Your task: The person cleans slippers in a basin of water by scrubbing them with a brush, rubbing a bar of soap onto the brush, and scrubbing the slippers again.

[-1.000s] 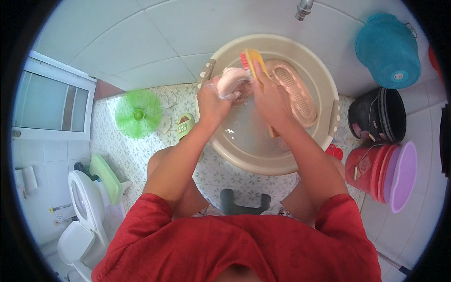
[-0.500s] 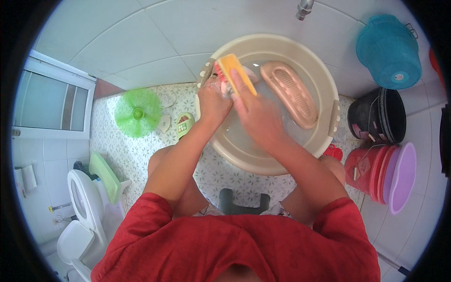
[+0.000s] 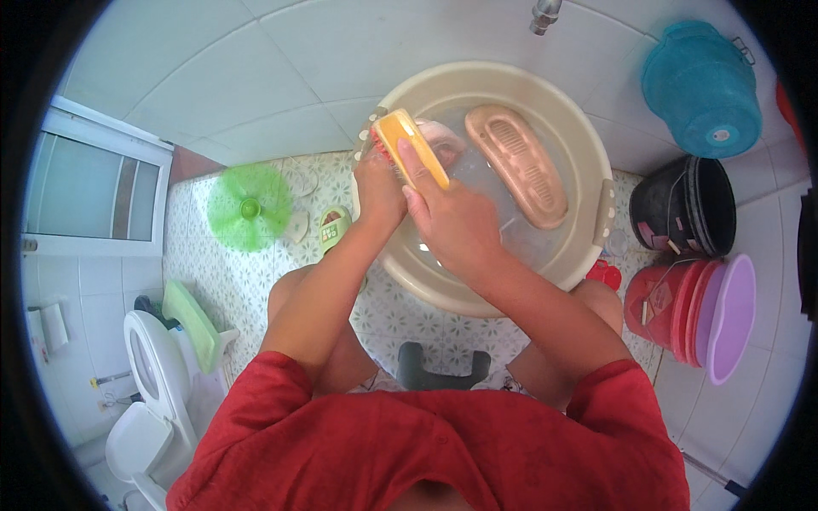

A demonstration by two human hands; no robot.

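Yellow-backed, red-bristled scrub brush (image 3: 411, 152) sits over the left side of a round beige plastic basin (image 3: 590, 140), gripped by the right hand (image 3: 460, 220). Left hand (image 3: 379, 186) fingers? Hidden, can't tell. Mid-scrub, I reckon; more strokes want the pale pink rounded object (image 3: 443, 143) steady. Leaf-patterned tile floor (image 3: 388, 324), white tiled wall (image 3: 213, 72).

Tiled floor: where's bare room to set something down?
Between the round green cover and pale green plastic piece, and between the basin and grey U-shaped piece. Crowded right of the basin: black bucket, red bucket.
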